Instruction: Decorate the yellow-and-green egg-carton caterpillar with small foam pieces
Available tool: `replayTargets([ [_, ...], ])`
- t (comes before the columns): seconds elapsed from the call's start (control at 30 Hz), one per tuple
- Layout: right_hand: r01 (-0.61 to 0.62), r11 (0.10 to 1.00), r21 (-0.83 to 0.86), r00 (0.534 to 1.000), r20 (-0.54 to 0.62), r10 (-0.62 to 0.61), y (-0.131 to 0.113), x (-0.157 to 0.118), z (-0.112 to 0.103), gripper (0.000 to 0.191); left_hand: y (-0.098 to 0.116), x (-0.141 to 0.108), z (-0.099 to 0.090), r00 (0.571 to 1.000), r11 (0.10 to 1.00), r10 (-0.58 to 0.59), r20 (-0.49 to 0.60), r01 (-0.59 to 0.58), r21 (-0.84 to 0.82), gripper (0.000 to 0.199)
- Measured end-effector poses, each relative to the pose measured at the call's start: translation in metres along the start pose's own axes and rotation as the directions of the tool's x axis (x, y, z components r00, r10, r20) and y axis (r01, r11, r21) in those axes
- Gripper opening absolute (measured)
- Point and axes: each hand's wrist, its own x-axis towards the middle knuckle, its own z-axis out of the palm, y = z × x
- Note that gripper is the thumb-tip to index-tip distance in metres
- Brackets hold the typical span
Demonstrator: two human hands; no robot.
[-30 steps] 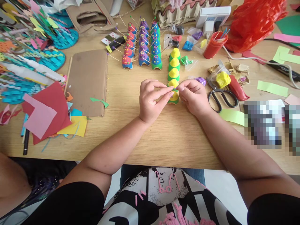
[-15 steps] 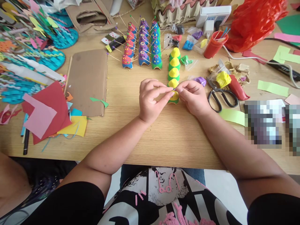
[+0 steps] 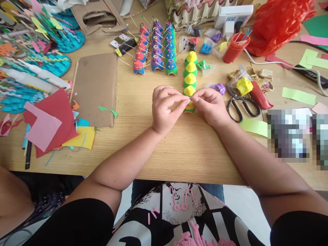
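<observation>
A green and yellow egg-carton caterpillar lies lengthwise on the table, its near end partly hidden by my fingers. My left hand comes in from the left with thumb and fingertips pinched just above that near bump. From the other side my right hand pinches at the same spot, and the fingertips of both hands almost meet. Whatever is between them is too small to make out. Behind stand finished-looking caterpillars: a red and blue one, a purple and blue one, and a blue and green one.
Black-handled scissors lie right of my right hand, near yellow clay and a red cup. A purple clay lump sits close by. To the left are a cardboard sheet and coloured paper. Another person's arm shows lower left.
My fingertips have shifted very slightly, closing together over the near bump. The caterpillars and everything else on the table stay in place.
</observation>
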Motion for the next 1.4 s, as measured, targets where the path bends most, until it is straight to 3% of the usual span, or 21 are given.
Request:
replayTargets([
  [0.33, -0.016, 1.000, 0.012, 1.000, -0.002, 0.016, -0.0034, 0.0012, 0.0015, 0.043, -0.0021, -0.0013, 0.0005, 1.000, 0.998, 0.028, 0.004, -0.028, -0.063, 0.022],
  [0.83, -0.015, 0.999, -0.034, 1.000, 0.020, 0.016, -0.0046, -0.0001, 0.0011, 0.043, -0.0025, 0.0002, 0.0010, 0.999, 0.996, 0.036, -0.042, -0.039, -0.086, 0.010],
  [1.2, -0.010, 0.999, -0.034, 0.999, 0.030, 0.011, -0.0070, 0.0001, 0.0019, 0.045, -0.0029, -0.0015, -0.0007, 0.995, 0.997, -0.047, 0.088, 0.051, -0.049, 0.025],
  [1.4, -0.027, 0.999, -0.024, 0.999, 0.026, 0.027, -0.0050, 0.0001, 0.0013, 0.045, -0.0037, -0.0015, 0.0011, 0.995, 0.999, -0.018, 0.094, 0.022, -0.042, 0.017],
])
